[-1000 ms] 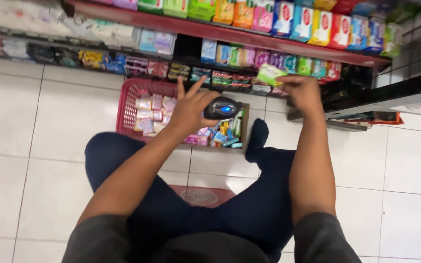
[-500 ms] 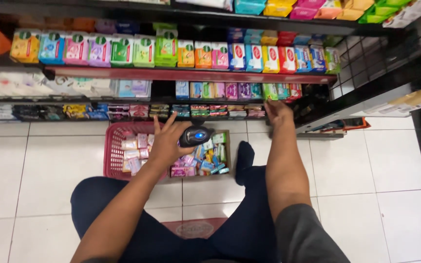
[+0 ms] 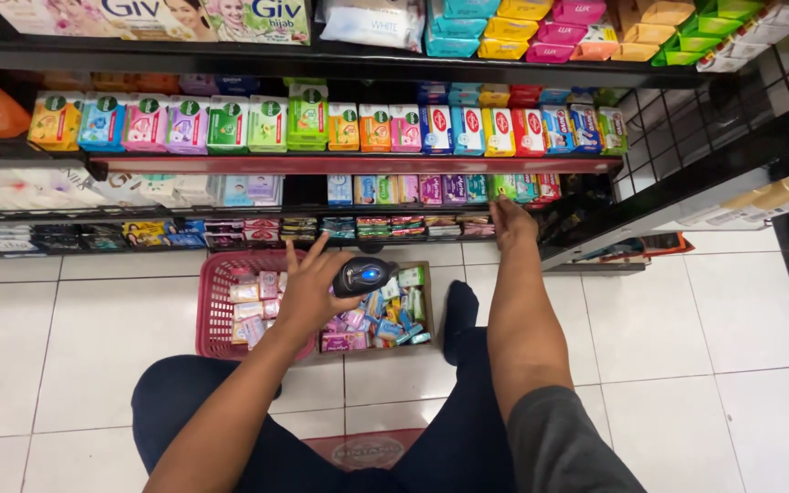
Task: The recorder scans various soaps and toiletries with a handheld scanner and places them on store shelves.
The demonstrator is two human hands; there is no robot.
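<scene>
I am crouched before shop shelves. My left hand (image 3: 310, 290) holds a black handheld scanner (image 3: 363, 275) with a blue light, above a red plastic basket (image 3: 213, 310) full of small soap packs. My right hand (image 3: 510, 222) reaches to the lower shelf and touches a green soap box (image 3: 505, 187) at the end of a row of small boxes. Whether its fingers grip the box cannot be told. My dark-trousered knees (image 3: 184, 402) fill the bottom of the view.
A cardboard box (image 3: 385, 315) of mixed small packs sits right of the basket. Shelves carry rows of coloured soap boxes (image 3: 321, 123). A black wire rack (image 3: 687, 164) stands at the right. The floor is white tile (image 3: 650, 329).
The view has tilted up, showing more upper shelves. My right hand has moved up to the row of small boxes. My left hand still holds the scanner over the basket.
</scene>
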